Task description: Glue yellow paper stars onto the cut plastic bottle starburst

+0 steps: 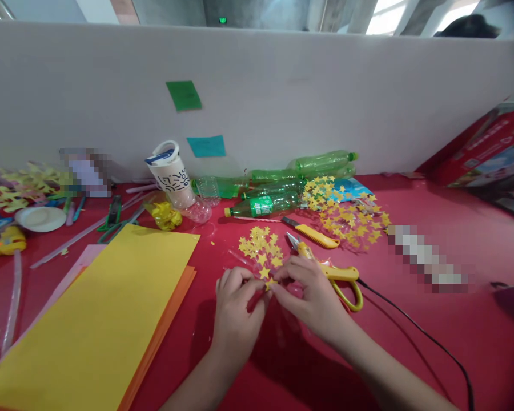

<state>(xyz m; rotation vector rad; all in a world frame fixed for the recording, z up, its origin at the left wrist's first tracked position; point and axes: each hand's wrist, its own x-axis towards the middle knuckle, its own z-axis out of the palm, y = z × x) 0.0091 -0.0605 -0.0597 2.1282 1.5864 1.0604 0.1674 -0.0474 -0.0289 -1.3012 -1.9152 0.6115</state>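
Between the fingertips of my left hand (239,305) and my right hand (310,294) is a small yellow paper star (271,283). Both hands are closed in a pinch on it, low over the red table. Just beyond them lies a cluster of yellow stars (257,244), some on clear plastic. Beside my right hand are yellow-handled scissors (353,295) and a yellow glue gun (340,273) with a black cord, partly covered by the hand. A yellow utility knife (317,234) lies farther back.
Yellow and orange paper sheets (107,308) cover the left front of the red table (432,325). Green plastic bottles (278,202) and a larger pile of stars (346,220) lie toward the back. A white cup (171,177) leans near the grey partition (346,97).
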